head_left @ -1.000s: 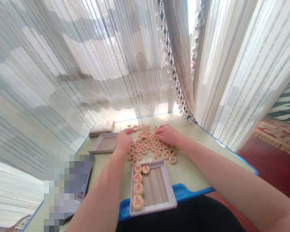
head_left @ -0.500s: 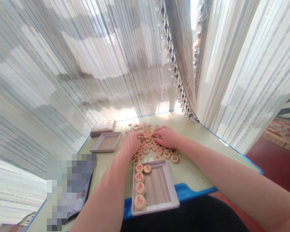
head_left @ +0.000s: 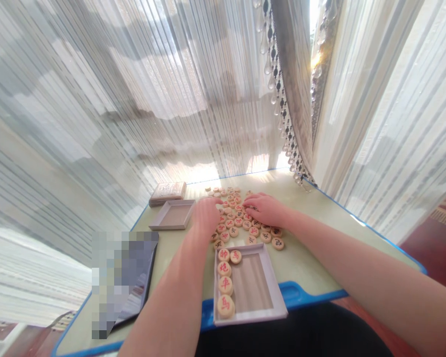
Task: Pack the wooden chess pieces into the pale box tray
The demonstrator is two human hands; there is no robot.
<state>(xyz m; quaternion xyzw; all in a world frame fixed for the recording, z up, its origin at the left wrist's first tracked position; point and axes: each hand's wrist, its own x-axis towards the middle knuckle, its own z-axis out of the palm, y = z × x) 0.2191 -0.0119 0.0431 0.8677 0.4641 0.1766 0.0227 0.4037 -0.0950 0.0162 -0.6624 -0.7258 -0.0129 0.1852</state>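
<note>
Many round wooden Chinese chess pieces [head_left: 238, 221] with red or black characters lie loosely in the middle of the table. My left hand [head_left: 208, 215] rests at their left edge, a finger stretched toward the pieces; its other fingers are partly hidden. On the right side of the pile, my right hand [head_left: 265, 209] lies palm down, fingers spread over several pieces. Close to me, a shallow open box [head_left: 252, 285] holds several red-marked pieces [head_left: 225, 285] in a column along its left side, plus one red piece [head_left: 236, 256] beside the top one.
A second shallow box [head_left: 173, 215] sits at the left, below a closed flat box [head_left: 167, 192] with writing. A tablet-like dark device [head_left: 136, 282], partly pixelated, lies at the table's left. Striped string curtains [head_left: 193, 99] hang behind the blue-edged table [head_left: 338, 248].
The view has shifted, so the table and its contents appear farther right and slightly higher. Both hands stay among the pieces, with only slight finger movement. The pieces in the near box look unchanged.
</note>
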